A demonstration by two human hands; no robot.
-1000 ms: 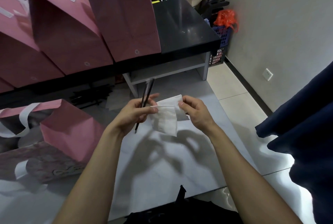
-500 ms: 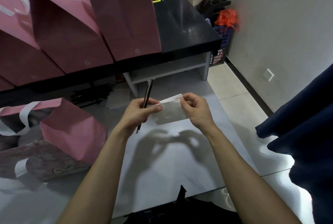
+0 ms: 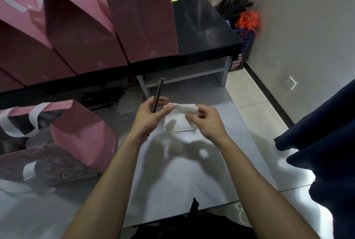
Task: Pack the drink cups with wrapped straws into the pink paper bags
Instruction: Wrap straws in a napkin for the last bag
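Mid-frame, the left hand (image 3: pixel 148 116) grips a dark straw (image 3: pixel 158 92); both it and the right hand (image 3: pixel 206 121) pinch a white napkin (image 3: pixel 182 115).

Grey work table (image 3: pixel 192 177) in front, black counter (image 3: pixel 203 27) on a white shelf frame (image 3: pixel 222 71) behind. Plain grey wall (image 3: pixel 307 17) with white socket (image 3: pixel 290 83), glossy pale tile floor (image 3: pixel 259 108), blue crate (image 3: pixel 242 46) in the corner

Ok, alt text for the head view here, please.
Over a grey table, the left hand holds a dark straw and pinches a white napkin that the right hand also grips. An open pink paper bag stands left.
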